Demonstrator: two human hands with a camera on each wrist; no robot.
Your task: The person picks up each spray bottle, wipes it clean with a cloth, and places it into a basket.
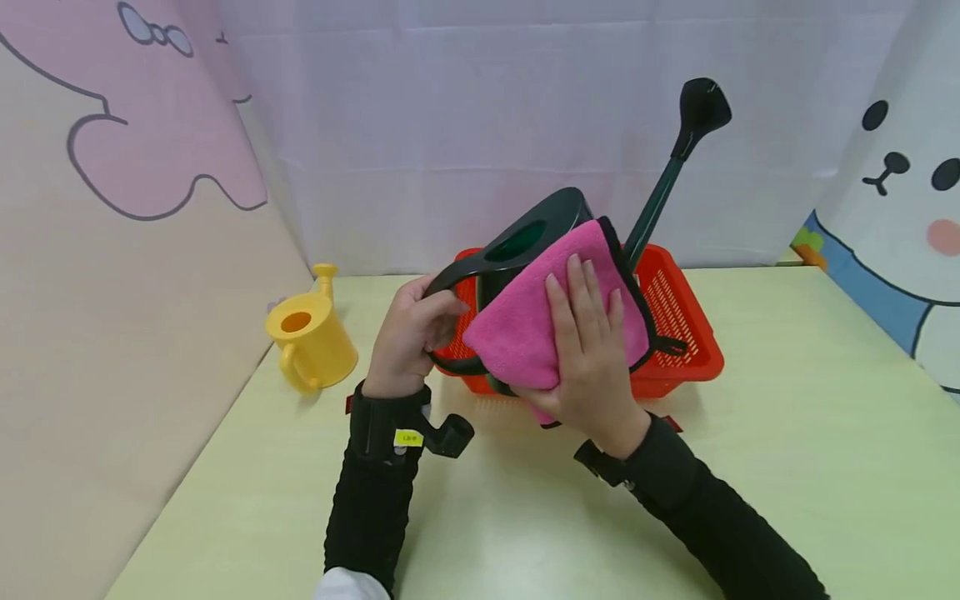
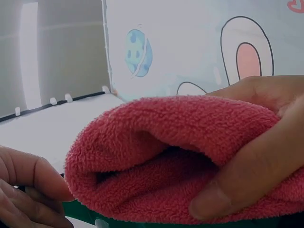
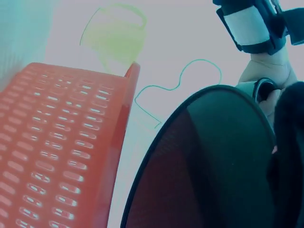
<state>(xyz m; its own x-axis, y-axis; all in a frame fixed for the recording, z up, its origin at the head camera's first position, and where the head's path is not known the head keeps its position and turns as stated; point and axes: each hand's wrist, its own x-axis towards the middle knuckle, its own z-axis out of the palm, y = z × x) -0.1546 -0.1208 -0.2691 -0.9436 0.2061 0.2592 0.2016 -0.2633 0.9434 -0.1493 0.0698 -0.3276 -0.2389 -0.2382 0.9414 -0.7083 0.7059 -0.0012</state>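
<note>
- The left hand (image 1: 411, 333) grasps the handle (image 1: 465, 268) of the dark green watering can (image 1: 564, 207).
- The right hand (image 1: 592, 367) holds a folded pink cloth (image 1: 517, 317) against the can's side, long fingers flat, thumb over the fold.
- The can is tilted, in front of the red basket (image 1: 708, 358), its spout (image 1: 660, 200) rising to the right; whether it touches the basket, I cannot tell.
- If the left hand's hold slackened, pressure through the cloth could twist the can.
- A wide swing of the spout might knock the basket across the tabletop (image 1: 787, 458).
- Loosely pinched, the cloth could slip or bunch.
</note>
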